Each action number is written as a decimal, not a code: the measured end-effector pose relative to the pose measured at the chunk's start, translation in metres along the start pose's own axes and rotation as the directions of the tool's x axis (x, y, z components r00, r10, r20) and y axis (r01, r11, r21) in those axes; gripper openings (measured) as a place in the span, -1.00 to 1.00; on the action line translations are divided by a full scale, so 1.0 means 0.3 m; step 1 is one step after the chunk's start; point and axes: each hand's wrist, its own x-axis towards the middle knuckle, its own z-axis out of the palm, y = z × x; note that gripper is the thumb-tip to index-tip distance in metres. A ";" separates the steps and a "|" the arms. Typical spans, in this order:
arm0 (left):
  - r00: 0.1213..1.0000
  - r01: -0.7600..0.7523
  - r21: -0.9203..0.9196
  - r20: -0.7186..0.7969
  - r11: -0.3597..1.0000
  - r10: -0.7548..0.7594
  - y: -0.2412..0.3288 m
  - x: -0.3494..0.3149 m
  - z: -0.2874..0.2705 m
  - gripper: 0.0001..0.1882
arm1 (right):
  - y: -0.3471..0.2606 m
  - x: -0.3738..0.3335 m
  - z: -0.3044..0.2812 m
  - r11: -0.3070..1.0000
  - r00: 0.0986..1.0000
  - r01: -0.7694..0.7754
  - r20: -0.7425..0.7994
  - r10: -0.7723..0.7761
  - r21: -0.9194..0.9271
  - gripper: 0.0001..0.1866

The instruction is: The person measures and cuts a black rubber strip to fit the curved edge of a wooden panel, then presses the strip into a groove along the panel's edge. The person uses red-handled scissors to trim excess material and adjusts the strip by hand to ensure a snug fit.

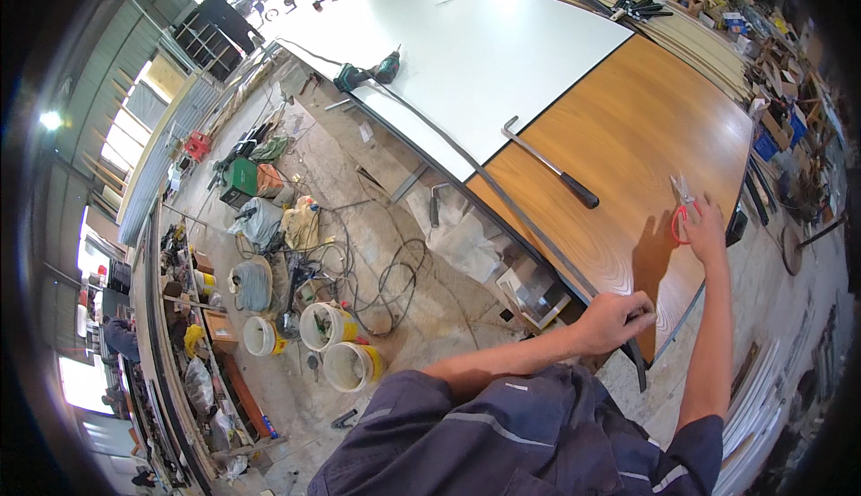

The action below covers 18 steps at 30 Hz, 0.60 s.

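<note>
My left hand (615,322) is closed over a long dark flexible strip (516,204) near its close end. The strip's tail (640,375) hangs below my fingers past the board's corner; the exact grip is hidden. It runs far back along the left edge of the large panel. In my right hand (707,229) is a pair of scissors (684,205) with red handles, fingers round the loops and blades pointing away over the wood-grain board (646,124). A bent metal bar with a black grip (578,189) lies on this board, left of the scissors.
Beyond the wood-grain part is a white panel (484,43), with a teal cordless drill (387,67) at its left edge. Buckets (350,366), cables and a green box (239,180) stand on the floor at left. Boards and clutter (780,92) fill the right side.
</note>
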 end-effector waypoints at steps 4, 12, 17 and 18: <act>0.993 -0.118 0.089 -0.005 0.989 0.119 0.014 -0.009 -0.025 -0.85 | -0.248 -0.071 -0.007 0.831 0.868 -0.314 0.493 0.055 0.459 -0.68; 0.891 -0.452 0.000 0.034 0.892 0.452 0.057 0.012 -0.023 -0.80 | -0.615 -0.259 -0.131 -0.181 0.472 -0.880 0.848 -0.242 0.439 -0.50; 0.941 -0.266 -0.057 -0.230 0.962 0.247 0.081 -0.007 -0.185 -0.82 | -0.523 -0.221 -0.044 -0.091 0.650 -0.754 0.759 0.041 0.651 -0.53; 0.907 -0.113 -0.049 -0.413 0.992 0.083 0.036 -0.027 -0.229 -0.80 | -0.559 -0.198 -0.099 -0.139 0.657 -0.749 0.754 -0.028 0.647 -0.48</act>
